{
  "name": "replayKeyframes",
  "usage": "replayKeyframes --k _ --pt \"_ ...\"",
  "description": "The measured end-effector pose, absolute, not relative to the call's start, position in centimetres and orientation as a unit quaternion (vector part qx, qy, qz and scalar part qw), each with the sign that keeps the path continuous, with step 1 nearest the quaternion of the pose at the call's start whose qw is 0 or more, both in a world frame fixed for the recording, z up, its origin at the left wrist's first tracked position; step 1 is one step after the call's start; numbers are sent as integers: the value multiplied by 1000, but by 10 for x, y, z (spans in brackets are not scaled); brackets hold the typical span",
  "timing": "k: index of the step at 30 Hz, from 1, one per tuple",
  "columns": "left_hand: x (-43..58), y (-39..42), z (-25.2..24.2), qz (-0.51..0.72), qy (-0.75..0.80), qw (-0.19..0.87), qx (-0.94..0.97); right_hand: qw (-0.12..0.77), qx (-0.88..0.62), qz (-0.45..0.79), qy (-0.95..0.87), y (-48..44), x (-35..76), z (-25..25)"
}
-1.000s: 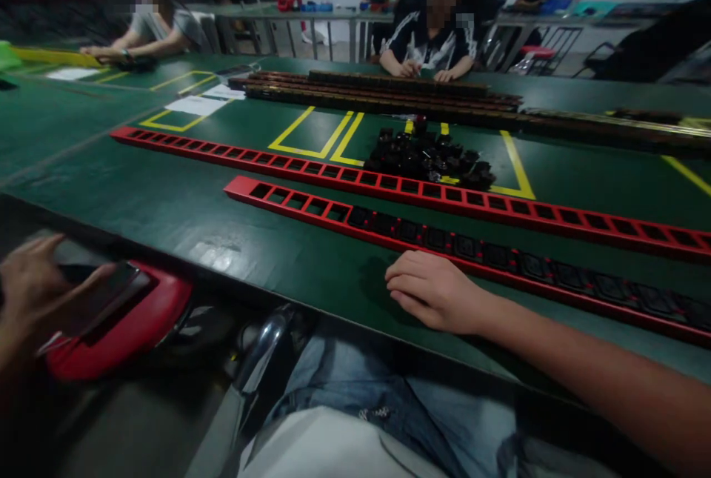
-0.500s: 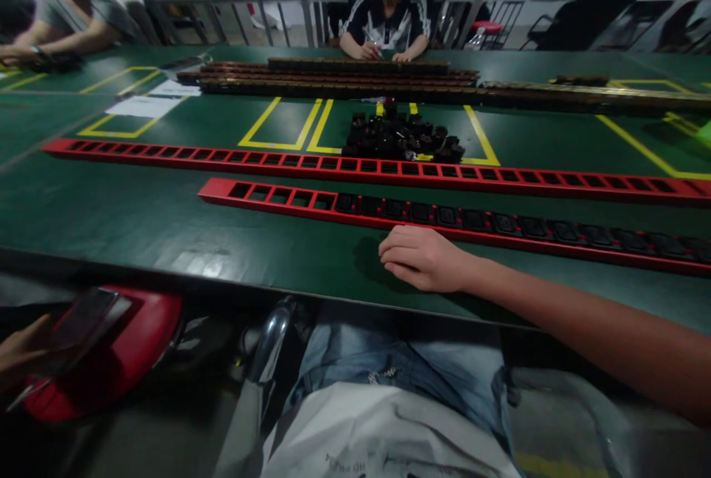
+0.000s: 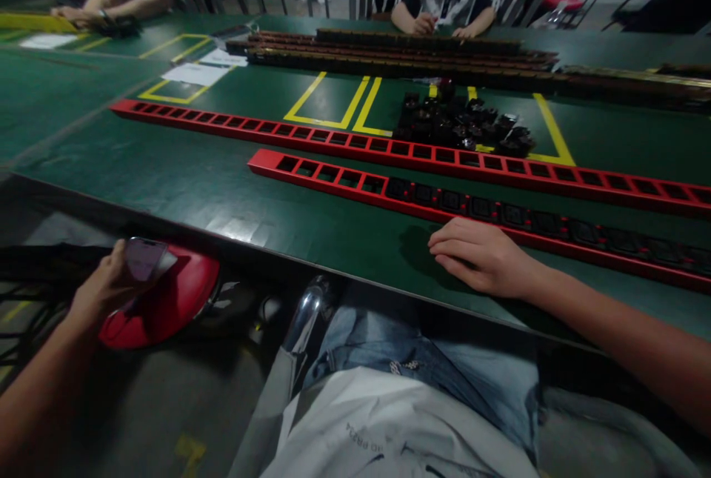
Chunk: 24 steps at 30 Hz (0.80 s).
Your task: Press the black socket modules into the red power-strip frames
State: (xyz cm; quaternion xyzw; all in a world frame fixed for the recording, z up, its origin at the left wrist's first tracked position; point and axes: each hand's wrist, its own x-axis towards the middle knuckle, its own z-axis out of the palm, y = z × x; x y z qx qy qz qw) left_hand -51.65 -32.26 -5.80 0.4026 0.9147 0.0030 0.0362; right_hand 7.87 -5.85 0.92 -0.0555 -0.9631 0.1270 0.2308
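Table (image 3: 167, 181), green with yellow lines, bears two long red strips side by side. Far strip (image 3: 333, 138) has empty slots; near strip (image 3: 344, 180) has black sockets in its middle and right slots. Beyond both lies a heap (image 3: 461, 126) of black sockets. Below the table edge sits a red seat (image 3: 183, 304). Right hand (image 3: 483, 256) rests on the table just beside the near strip, fingers loosely curled, holding nothing. Left hand (image 3: 100, 289), over the seat, has its fingers wrapped around a phone (image 3: 143, 259).
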Motion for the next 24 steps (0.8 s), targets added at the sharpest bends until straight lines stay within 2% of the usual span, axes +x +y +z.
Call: replayKeyframes --k 8,15,22,24 --pt "-490 -342 -45 53 904 58 420 231 -70 132 -961 -59 78 10" --pt "-464 -342 -35 71 912 20 402 241 -78 142 -957 -56 79 7" --pt "-474 -337 -43 -38 925 -21 378 241 -90 145 -955 -57 78 9" --pt "-476 -336 -46 -24 921 -25 388 243 -90 138 -956 -57 78 9"
